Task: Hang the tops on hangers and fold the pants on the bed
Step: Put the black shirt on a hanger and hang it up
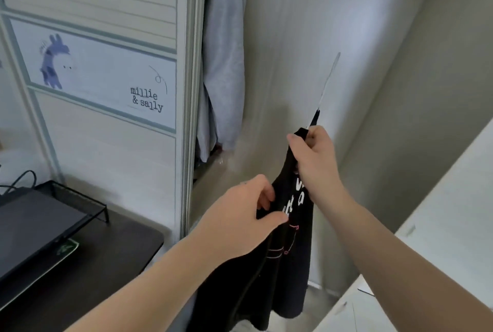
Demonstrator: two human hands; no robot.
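A black top [282, 273] with white lettering and pink line art hangs down in front of me, at the centre of the head view. My right hand [314, 161] grips its upper edge together with a white hanger [329, 81], whose blurred arm sticks up and to the right above my fist. Lower and to the left, my left hand [248, 214] pinches a fold of the black fabric between thumb and fingers. How far the hanger reaches inside the top is hidden.
A grey garment [224, 65] hangs in the open wardrobe behind the sliding door [106, 78]. A dark desk [88, 273] with a laptop on a wire stand fills the lower left. A white surface [453, 225] runs along the right.
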